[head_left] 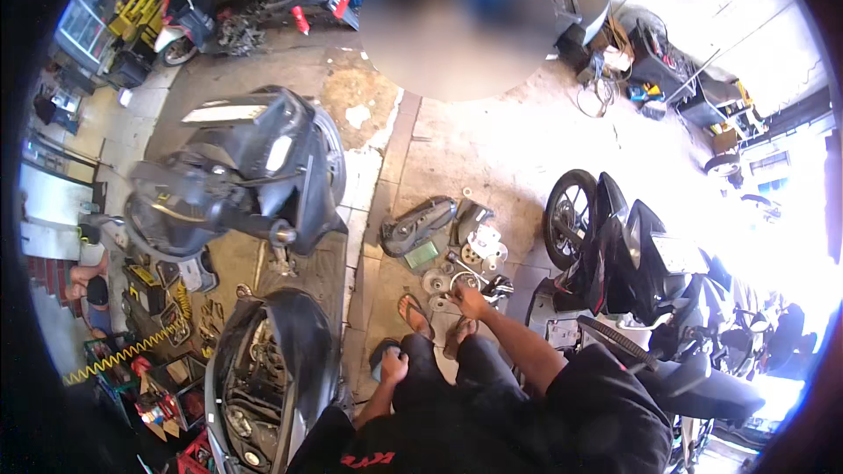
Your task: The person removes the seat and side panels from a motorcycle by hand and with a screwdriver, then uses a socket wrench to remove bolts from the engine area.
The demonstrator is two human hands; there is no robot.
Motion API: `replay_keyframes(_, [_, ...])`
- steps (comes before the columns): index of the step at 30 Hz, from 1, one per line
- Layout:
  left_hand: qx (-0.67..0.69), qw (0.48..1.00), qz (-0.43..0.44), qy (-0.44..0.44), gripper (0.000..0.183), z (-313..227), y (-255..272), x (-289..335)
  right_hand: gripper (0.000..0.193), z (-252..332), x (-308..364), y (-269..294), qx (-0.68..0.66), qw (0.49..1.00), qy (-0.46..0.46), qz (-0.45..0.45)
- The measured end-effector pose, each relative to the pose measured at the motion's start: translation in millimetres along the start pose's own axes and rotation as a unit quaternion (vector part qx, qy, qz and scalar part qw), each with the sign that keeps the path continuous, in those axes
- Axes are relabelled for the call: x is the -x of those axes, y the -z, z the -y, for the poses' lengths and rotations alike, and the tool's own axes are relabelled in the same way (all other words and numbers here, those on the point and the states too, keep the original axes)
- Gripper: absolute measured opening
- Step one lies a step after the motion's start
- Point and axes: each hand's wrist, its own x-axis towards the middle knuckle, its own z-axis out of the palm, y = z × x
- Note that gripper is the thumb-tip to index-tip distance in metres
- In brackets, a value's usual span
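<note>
My right hand [470,302] reaches down among metal parts on the floor in front of my feet. Its fingers are closed, and whatever lies in them is too small to make out. Beside them are a metal ring [464,281] and a round metal disc [435,282]. My left hand [395,365] rests by my left knee with curled fingers, against a dark, blue-edged item [381,353] that I cannot identify. Farther off lie a long dark engine cover [418,226], a green flat pad [421,254], a black curved cover [472,219] and a pale finned pulley [484,241].
A dark scooter [255,171] stands at the left, with an opened scooter body [272,377] nearer me. Close on my right is a motorcycle, its rear wheel [571,219] facing the parts. A yellow coiled hose [123,355] hangs over tool trays at the lower left.
</note>
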Motion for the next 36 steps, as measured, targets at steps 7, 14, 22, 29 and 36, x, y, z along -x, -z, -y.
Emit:
replay_keyframes(7, [0.044,0.997,-0.062,-0.033,0.026,-93,188,-49,0.031,168,-41,105,-0.207,0.969,0.094,-0.093])
replay_keyframes(14, [-0.033,0.987,-0.1,-0.124,0.025,-193,219,-123,0.018,177,-113,174,-0.422,0.873,0.026,-0.244])
replay_keyframes(22, [-0.114,0.989,0.041,-0.089,0.031,-342,154,-285,0.035,102,-214,390,-0.504,0.842,0.071,-0.177])
replay_keyframes(29, [-0.092,0.965,0.147,-0.199,0.025,-604,117,-395,0.037,-9,-238,683,-0.479,0.839,-0.002,-0.259])
replay_keyframes(36, [-0.262,0.899,0.198,-0.289,0.033,-870,93,-532,0.038,-99,-186,828,-0.62,0.697,-0.042,-0.359])
